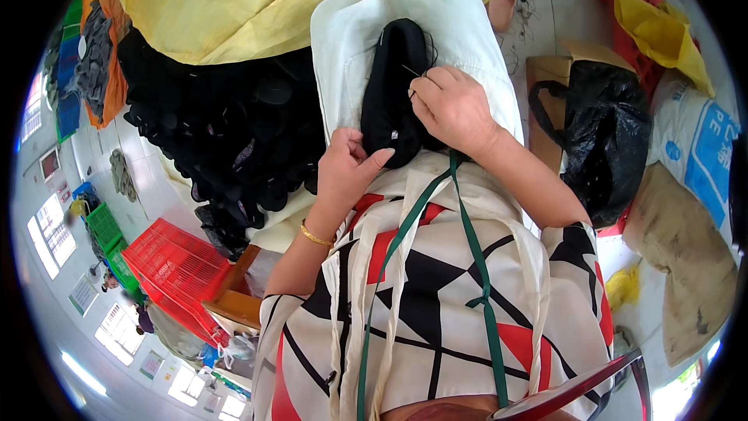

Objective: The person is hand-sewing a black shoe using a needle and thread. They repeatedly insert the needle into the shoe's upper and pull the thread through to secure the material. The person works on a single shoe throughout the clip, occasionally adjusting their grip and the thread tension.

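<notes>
A black cloth shoe [379, 93] lies on a white cloth [343, 47] over my lap, its opening facing up. My left hand [349, 168] grips the shoe's near end, the thumb lying on top by a small pale mark and the fingers at its left side. Over the right edge of the opening, my right hand [452, 105] is closed in a pinch on a thin needle [411, 71]. A dark thread [433, 48] loops beside the shoe just beyond the right fingers. The shoe's lower right side is partly hidden by the right hand.
A large heap of black shoes [226, 125] lies to the left, partly under yellow cloth [234, 0]. A red plastic crate [175, 265] stands farther left. On the right are a cardboard box [545, 70], a black plastic bag [604, 132] and a brown sack [678, 249].
</notes>
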The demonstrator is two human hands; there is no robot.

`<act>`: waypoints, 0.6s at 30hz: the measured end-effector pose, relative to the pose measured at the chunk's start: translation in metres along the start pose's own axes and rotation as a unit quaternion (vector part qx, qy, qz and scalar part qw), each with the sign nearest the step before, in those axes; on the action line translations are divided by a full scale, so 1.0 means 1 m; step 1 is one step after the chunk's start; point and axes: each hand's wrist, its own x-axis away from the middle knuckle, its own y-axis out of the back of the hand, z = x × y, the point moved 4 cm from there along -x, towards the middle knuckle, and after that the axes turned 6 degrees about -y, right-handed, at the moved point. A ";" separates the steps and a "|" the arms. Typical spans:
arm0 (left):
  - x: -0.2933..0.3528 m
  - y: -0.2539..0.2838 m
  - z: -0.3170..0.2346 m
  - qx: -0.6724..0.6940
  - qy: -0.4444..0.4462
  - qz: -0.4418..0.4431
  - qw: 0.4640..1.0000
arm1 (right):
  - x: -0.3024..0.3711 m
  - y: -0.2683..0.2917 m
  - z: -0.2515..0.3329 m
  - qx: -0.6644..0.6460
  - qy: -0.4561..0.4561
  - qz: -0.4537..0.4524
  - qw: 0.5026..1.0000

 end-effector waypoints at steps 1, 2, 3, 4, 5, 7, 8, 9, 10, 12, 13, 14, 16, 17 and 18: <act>0.002 -0.001 -0.001 -0.013 0.013 -0.006 1.000 | -0.001 0.001 0.002 -0.001 0.006 -0.010 1.000; 0.001 -0.001 -0.003 -0.021 0.021 -0.007 1.000 | -0.002 0.003 0.004 -0.002 0.012 -0.019 1.000; 0.001 -0.002 -0.002 -0.020 0.028 -0.007 0.999 | -0.003 0.005 0.006 -0.003 0.016 -0.029 0.999; 0.000 -0.003 -0.001 -0.018 0.035 -0.010 0.999 | -0.005 0.009 0.008 -0.003 0.018 -0.036 0.999; 0.001 -0.005 0.001 -0.016 0.040 -0.012 0.999 | -0.006 0.014 0.010 -0.003 0.018 -0.044 0.999; 0.005 -0.010 0.006 -0.043 0.032 -0.004 0.999 | -0.008 0.025 0.014 0.004 0.019 -0.051 0.998; 0.007 -0.012 0.009 -0.057 0.029 -0.001 0.998 | -0.009 0.030 0.015 0.012 0.020 -0.051 0.998; 0.007 -0.014 0.011 -0.020 0.030 -0.010 0.999 | -0.009 0.035 0.017 0.019 0.021 -0.051 0.998; 0.007 -0.017 0.012 0.017 0.031 -0.019 0.999 | -0.008 0.041 0.017 0.025 0.021 -0.059 0.998; 0.006 -0.015 0.012 0.072 0.004 -0.058 0.996 | -0.007 0.053 0.017 0.037 0.023 -0.073 0.996; 0.004 -0.008 0.012 0.089 -0.023 -0.091 0.992 | -0.008 0.061 0.015 0.045 0.018 -0.086 0.995; 0.001 0.001 0.012 0.106 -0.050 -0.124 0.985 | -0.009 0.070 0.012 0.054 0.013 -0.099 0.994; -0.015 0.027 0.006 0.240 -0.088 -0.137 0.957 | -0.009 0.088 0.000 0.079 0.003 -0.115 0.990; -0.024 0.050 -0.004 0.239 -0.099 -0.145 0.955 | -0.010 0.098 -0.006 0.082 -0.003 -0.129 0.988; -0.036 0.075 -0.010 0.200 -0.135 -0.144 0.960 | -0.010 0.108 -0.010 0.079 -0.019 -0.132 0.988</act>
